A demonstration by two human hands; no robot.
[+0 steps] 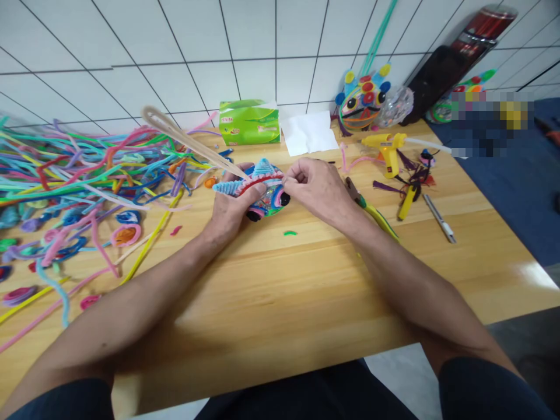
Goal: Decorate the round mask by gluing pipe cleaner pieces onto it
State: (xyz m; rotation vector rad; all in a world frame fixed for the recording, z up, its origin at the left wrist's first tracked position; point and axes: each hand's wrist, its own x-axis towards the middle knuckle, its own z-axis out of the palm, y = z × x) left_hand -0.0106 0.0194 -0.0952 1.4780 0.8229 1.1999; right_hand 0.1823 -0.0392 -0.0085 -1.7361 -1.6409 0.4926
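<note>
From my remote post, I have the left hand [231, 209] clasping a small blue craft figure [268, 203] just above the wooden table [262, 297], the right hand [318, 188] pinching its pale trim [273, 182]. It looks light, fuzzy and crushable, best steadied by its rounded sides; its back and the left fingers' far grip are hidden.

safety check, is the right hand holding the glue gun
No, the yellow glue gun lies on the table, apart from the right hand.
</note>
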